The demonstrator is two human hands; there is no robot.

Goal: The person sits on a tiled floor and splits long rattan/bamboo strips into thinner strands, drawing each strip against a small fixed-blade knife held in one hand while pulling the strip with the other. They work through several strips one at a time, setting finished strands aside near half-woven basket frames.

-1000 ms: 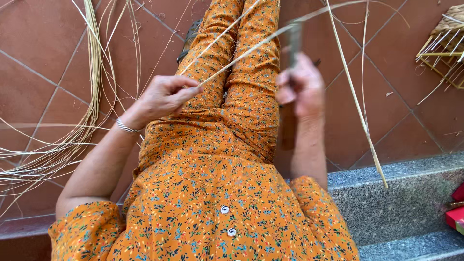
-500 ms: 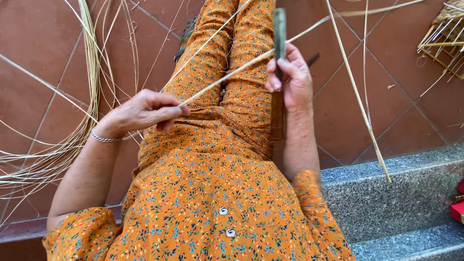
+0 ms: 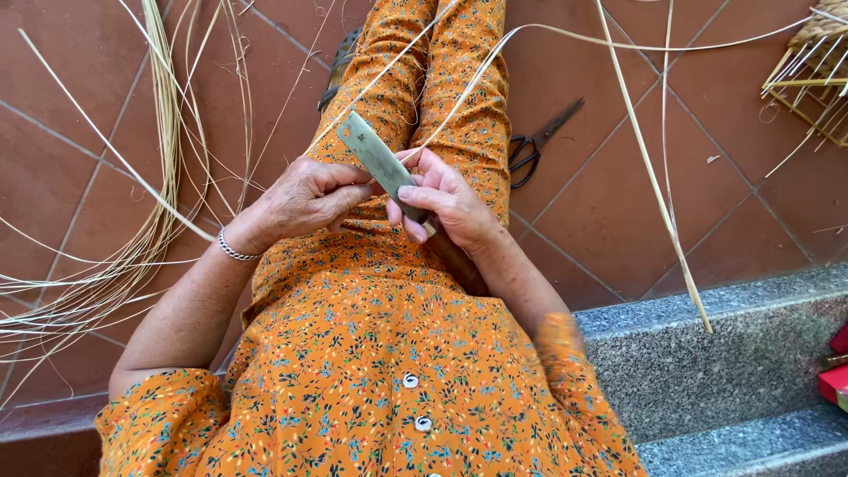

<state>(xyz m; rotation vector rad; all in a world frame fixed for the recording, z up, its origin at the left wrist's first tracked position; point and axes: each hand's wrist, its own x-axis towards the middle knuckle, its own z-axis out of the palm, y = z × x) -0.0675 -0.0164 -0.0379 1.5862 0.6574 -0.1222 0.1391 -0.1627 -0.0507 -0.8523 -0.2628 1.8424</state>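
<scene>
Gripping a flat steel knife [image 3: 382,168], our right hand [image 3: 446,203] meets our left hand [image 3: 305,199], apparently pinching a pale cane strip [image 3: 459,93]; black scissors [image 3: 539,141] lie on terracotta tiles [image 3: 618,194].

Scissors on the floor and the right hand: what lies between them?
In the head view, the person's orange floral trouser leg lies between the scissors and the right hand, with a pale strip crossing it.

Left arm: bare forearm reaching forward from the lower left, elbow bent, wrist raised over the lap.
Left hand [image 3: 305,201]: palm down, fingers curled inward, thumb and fingertips pinched together at the right edge of the hand.
Right arm: forearm angled up from the lower right toward the middle.
Right hand [image 3: 442,201]: closed in a grip, thumb pressed along the top, fingers wrapped underneath, just beside the left hand.
</scene>
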